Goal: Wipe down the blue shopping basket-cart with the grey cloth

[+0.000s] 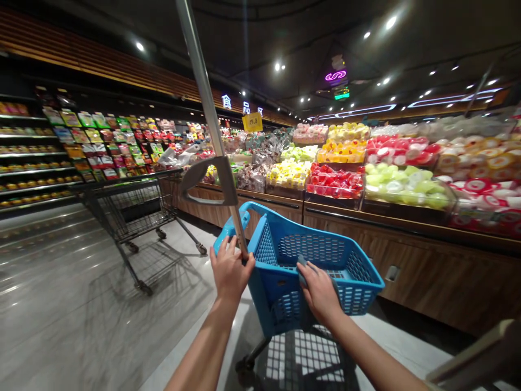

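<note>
A blue plastic shopping cart point(321, 233) with perforated basket walls stands in front of me. My left hand point(231, 269) rests at its handle end, fingers spread, close to the blue handle point(243, 214) and the foot of a metal pole point(209, 117). A grey plastic loop point(211, 182) is fixed to that pole. My right hand point(319, 288) presses a dark grey-blue cloth point(302, 266) over the near rim of the basket, fingers closed on it. Part of the cloth hangs down the outer side, mostly hidden behind the hand.
A dark wire shopping cart point(138, 212) stands to the left on the grey tiled floor point(61, 304). Beyond the blue cart runs a wooden display counter point(337, 228) heaped with wrapped sweets point(336, 180). Shelves of packets point(101, 136) line the left wall.
</note>
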The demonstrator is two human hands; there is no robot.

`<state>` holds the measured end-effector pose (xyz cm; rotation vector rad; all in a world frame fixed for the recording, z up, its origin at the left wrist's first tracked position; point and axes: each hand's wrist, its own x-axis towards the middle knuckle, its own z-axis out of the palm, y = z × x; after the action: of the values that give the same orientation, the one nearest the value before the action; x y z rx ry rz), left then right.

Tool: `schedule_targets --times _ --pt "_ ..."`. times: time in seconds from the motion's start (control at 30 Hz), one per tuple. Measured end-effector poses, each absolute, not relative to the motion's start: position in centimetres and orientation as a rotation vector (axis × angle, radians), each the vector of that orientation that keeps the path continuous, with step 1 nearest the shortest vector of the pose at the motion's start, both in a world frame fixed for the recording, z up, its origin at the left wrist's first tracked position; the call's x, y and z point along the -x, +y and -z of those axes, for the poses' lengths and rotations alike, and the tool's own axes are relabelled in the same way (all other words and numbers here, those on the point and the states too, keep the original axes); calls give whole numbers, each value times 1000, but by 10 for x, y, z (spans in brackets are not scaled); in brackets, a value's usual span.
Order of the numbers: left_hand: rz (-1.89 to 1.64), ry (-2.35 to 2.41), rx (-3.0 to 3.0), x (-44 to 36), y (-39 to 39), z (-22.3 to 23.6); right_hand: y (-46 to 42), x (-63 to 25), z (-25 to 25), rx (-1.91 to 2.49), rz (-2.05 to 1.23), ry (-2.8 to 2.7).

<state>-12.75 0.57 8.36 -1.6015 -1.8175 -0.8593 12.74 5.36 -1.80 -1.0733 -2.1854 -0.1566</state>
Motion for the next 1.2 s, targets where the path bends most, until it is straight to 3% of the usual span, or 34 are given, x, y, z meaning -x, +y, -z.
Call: schedule_targets --times 0.17,0.33,1.03,1.2 --pt "882 -1822 1600 129 4 -84 47 -63 -1 949 128 -2174" --pt "905 -1835 1647 137 1 -85 48 -56 0 902 186 -2192" --pt "846 -1826 1691 146 -1 -85 72 -255 66 1065 413 -2235" --pt "881 -1820 1656 139 3 -83 74 -264 71 1151 422 -2107"
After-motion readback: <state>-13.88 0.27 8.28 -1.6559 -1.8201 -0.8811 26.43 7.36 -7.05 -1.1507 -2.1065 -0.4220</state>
